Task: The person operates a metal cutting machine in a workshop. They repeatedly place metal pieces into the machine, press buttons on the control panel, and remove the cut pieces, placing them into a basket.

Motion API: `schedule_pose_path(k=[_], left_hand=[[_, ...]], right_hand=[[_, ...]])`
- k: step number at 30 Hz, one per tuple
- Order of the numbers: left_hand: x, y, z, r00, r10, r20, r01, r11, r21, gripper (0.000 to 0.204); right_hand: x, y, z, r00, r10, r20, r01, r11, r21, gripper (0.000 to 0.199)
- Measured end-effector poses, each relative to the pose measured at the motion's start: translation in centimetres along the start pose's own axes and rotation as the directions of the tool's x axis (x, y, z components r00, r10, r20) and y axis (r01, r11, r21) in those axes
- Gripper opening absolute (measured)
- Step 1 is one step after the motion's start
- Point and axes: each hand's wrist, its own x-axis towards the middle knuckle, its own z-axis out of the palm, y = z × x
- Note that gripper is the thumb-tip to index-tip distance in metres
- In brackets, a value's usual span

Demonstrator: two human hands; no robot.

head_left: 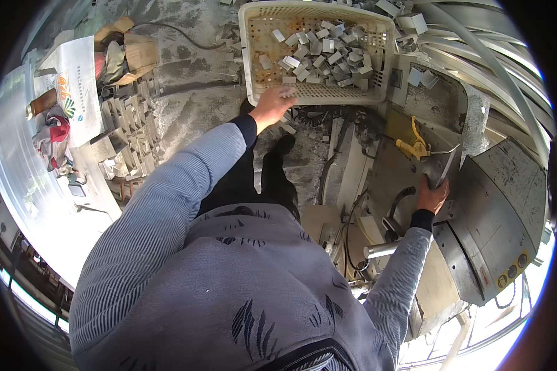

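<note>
My left hand point(273, 106) reaches out to the near left corner of a cream plastic basket point(249, 55). Its fingers are loosely bent and apart, with nothing plain to see in them. Many small cut metal pieces point(328, 46) lie heaped in the basket. On the right, my right hand point(433, 196) is closed around the lower end of a grey metal piece point(439, 168) with a bright edge, over the machine's metal table point(390, 167). A yellow air blow gun point(414, 147) lies just beyond this hand, its thin nozzle pointing right.
A large metal machine housing point(507, 204) stands right of my right hand. Long metal profiles point(476, 34) run along the far right. Stacked metal pieces point(127, 133) and a cardboard box point(139, 55) are at left. A black hose point(179, 34) crosses the stained floor.
</note>
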Motion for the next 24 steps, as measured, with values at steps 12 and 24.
schedule_pose_path(k=[12,24], left_hand=[[14.8,13.5,14.5,0.833,0.531,0.152,-0.535,0.706,0.464,0.044],[17.2,19.0,27.8,0.550,0.713,0.435,-0.571,-0.060,0.819,0.050]], right_hand=[[0.3,-0.7,-1.0,0.999,-0.041,0.010,0.041,0.998,0.056,0.054],[0.7,-1.4,-1.6,0.999,-0.009,0.040,0.005,0.995,0.098,0.044]])
